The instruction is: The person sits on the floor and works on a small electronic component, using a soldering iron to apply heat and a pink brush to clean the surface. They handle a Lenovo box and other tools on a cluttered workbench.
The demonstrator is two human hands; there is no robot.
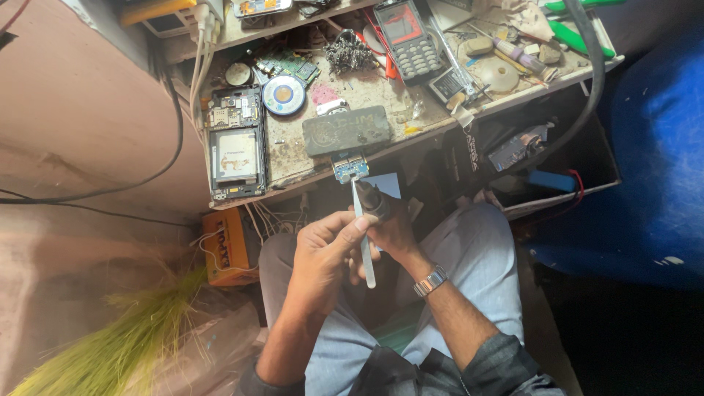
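You are pinching slim metal tweezers [361,238] in your left hand [323,257], fingers curled shut round the shaft, tips gripping a small blue circuit board [350,169] at the bench [293,158] edge. Your right hand [392,227] is wrapping closed around a dark, stubby tool [374,199] just beside the board; what kind, cannot tell. Board is sitting free of any phone, so removal looks done; work on it appears underway. An opened phone [235,143] is lying well apart, left.
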